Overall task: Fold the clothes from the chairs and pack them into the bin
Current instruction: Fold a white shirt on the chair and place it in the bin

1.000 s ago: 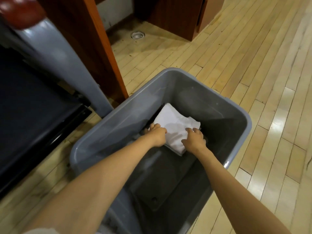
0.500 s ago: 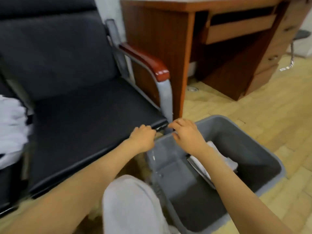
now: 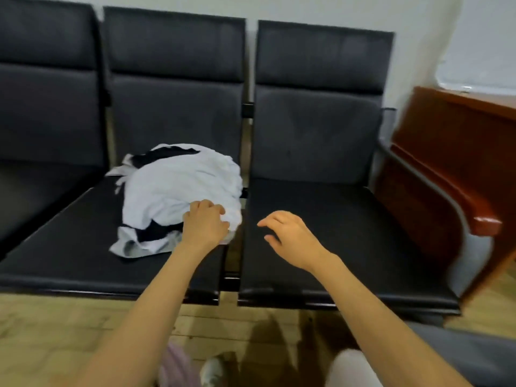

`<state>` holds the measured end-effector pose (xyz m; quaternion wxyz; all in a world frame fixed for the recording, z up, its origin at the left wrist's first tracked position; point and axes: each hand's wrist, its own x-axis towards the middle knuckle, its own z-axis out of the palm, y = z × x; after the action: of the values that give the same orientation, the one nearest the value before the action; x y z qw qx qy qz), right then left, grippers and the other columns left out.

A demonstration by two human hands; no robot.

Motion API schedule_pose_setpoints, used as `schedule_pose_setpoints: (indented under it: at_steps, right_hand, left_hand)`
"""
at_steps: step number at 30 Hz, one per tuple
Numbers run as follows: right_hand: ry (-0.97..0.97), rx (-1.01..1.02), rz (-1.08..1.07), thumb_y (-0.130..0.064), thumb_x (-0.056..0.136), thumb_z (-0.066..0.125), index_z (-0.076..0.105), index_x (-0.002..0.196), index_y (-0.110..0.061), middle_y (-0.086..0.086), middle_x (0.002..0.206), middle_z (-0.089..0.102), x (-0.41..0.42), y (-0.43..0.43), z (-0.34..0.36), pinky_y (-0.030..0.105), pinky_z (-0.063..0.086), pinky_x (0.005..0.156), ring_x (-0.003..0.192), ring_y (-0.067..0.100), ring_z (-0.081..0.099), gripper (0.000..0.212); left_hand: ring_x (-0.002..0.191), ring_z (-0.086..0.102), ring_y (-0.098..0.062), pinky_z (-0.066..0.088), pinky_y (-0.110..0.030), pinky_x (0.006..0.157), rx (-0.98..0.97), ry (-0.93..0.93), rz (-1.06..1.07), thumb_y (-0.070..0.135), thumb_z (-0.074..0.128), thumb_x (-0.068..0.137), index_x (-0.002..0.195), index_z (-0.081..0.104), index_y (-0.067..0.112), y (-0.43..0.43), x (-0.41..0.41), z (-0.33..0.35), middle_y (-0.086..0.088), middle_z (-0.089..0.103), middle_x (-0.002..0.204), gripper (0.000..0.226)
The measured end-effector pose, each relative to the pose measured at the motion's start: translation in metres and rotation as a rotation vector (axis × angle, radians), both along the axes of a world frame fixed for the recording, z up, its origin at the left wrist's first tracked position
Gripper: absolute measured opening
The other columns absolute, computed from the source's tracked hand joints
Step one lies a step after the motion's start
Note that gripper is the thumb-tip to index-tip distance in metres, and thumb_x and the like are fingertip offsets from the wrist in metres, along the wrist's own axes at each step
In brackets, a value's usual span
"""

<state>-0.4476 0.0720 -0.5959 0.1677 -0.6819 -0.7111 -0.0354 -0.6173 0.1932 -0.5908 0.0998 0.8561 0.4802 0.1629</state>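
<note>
Centre-left, a crumpled heap of white and black clothes (image 3: 178, 188) lay on the middle black padded chair seat (image 3: 69, 247). The left hand (image 3: 205, 226) gripped its white edge, fingertips partly buried. The right hand (image 3: 290, 236) hovered, loosely curled, empty. Lower right, the grey plastic bin (image 3: 474, 358) was blurred and cropped.
</note>
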Motion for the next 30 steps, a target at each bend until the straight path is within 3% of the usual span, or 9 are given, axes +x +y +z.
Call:
schedule_pose_setpoints:
  at_steps: [6, 10, 13, 17, 21, 24, 26, 28, 30]
  right_hand:
    - [0.13, -0.116, 0.082, -0.018, 0.097, 0.051, 0.047, 0.138, -0.016, 0.007, 0.139, 0.047, -0.034, 0.104, -0.016, 0.033, 0.031, 0.107, 0.129, 0.025, 0.039, 0.041]
    - [0.208, -0.135, 0.028, -0.024, 0.097, 0.051, 0.034, 0.145, -0.013, 0.013, 0.142, 0.039, -0.051, 0.163, -0.019, 0.04, 0.033, 0.107, 0.131, 0.031, 0.036, 0.052]
    - [0.243, -0.167, -0.059, -0.03, 0.095, 0.054, 0.03, 0.143, -0.01, 0.014, 0.14, 0.036, -0.07, 0.204, -0.027, 0.042, 0.036, 0.103, 0.128, 0.032, 0.035, 0.057]
    - [0.258, -0.048, -0.178, -0.007, 0.095, 0.042, 0.045, 0.124, -0.001, 0.016, 0.125, 0.042, -0.082, 0.229, -0.036, 0.035, 0.04, 0.084, 0.11, 0.033, 0.047, 0.029]
    - [0.581, 0.132, -0.13, 0.0, 0.096, 0.036, 0.049, 0.108, -0.002, 0.006, 0.103, 0.048, -0.068, 0.199, -0.02, 0.021, 0.037, 0.07, 0.09, 0.019, 0.048, 0.019]
    - [0.708, 0.076, -0.038, -0.005, 0.099, 0.036, 0.048, 0.1, -0.013, 0.002, 0.086, 0.05, -0.05, 0.155, -0.002, 0.012, 0.035, 0.057, 0.071, 0.01, 0.042, 0.015]
    - [0.676, -0.014, -0.038, -0.009, 0.099, 0.037, 0.051, 0.101, -0.016, 0.007, 0.09, 0.056, -0.033, 0.123, 0.004, 0.017, 0.037, 0.062, 0.072, 0.011, 0.045, 0.016]
    - [0.608, -0.079, -0.097, -0.011, 0.098, 0.038, 0.054, 0.099, -0.018, 0.01, 0.092, 0.059, -0.01, 0.092, 0.007, 0.024, 0.039, 0.064, 0.073, 0.013, 0.047, 0.017]
    - [0.538, -0.094, -0.229, -0.01, 0.098, 0.038, 0.055, 0.096, -0.016, 0.008, 0.088, 0.059, 0.014, 0.062, 0.011, 0.025, 0.039, 0.061, 0.072, 0.014, 0.05, 0.018]
  left_hand:
    - [0.135, 0.026, -0.031, 0.028, -0.04, 0.107, -0.047, -0.208, 0.244, 0.022, 0.06, 0.091, 0.134, 0.051, 0.014, 0.069, -0.053, -0.029, -0.012, 0.038, 0.144, 0.044]
    - [0.127, 0.037, -0.034, 0.03, -0.038, 0.106, -0.053, -0.412, 0.354, 0.007, 0.06, 0.087, 0.13, 0.053, 0.008, 0.09, -0.075, -0.051, -0.015, 0.043, 0.138, 0.043]
    - [0.127, 0.041, -0.033, 0.032, -0.036, 0.104, -0.078, -0.427, 0.333, 0.003, 0.056, 0.089, 0.134, 0.049, 0.008, 0.1, -0.081, -0.064, -0.014, 0.042, 0.14, 0.045]
    - [0.133, 0.037, -0.029, 0.032, -0.026, 0.101, -0.148, -0.54, 0.274, 0.0, 0.052, 0.092, 0.142, 0.036, 0.008, 0.099, -0.075, -0.073, -0.012, 0.033, 0.146, 0.052]
    - [0.135, 0.029, -0.03, 0.028, -0.022, 0.098, -0.071, -0.711, 0.349, 0.0, 0.055, 0.091, 0.15, 0.014, 0.008, 0.094, -0.058, -0.064, -0.015, 0.016, 0.153, 0.073]
    - [0.136, 0.024, -0.035, 0.032, -0.038, 0.108, -0.141, -0.55, 0.333, 0.011, 0.06, 0.091, 0.153, 0.012, 0.026, 0.089, -0.046, -0.06, -0.013, 0.002, 0.158, 0.079]
    - [0.136, 0.017, -0.034, 0.02, -0.045, 0.111, -0.092, -0.304, 0.291, 0.026, 0.06, 0.092, 0.143, 0.037, 0.036, 0.081, -0.036, -0.059, -0.007, 0.002, 0.158, 0.057]
    - [0.134, 0.02, -0.029, 0.011, -0.041, 0.106, -0.024, -0.134, 0.19, 0.033, 0.054, 0.094, 0.12, 0.06, 0.031, 0.072, -0.024, -0.051, -0.003, 0.022, 0.153, 0.027]
    - [0.12, 0.045, -0.027, 0.027, -0.038, 0.099, -0.096, -0.13, 0.029, 0.036, 0.052, 0.095, 0.103, 0.064, 0.02, 0.057, -0.009, -0.035, -0.004, 0.056, 0.126, 0.02]
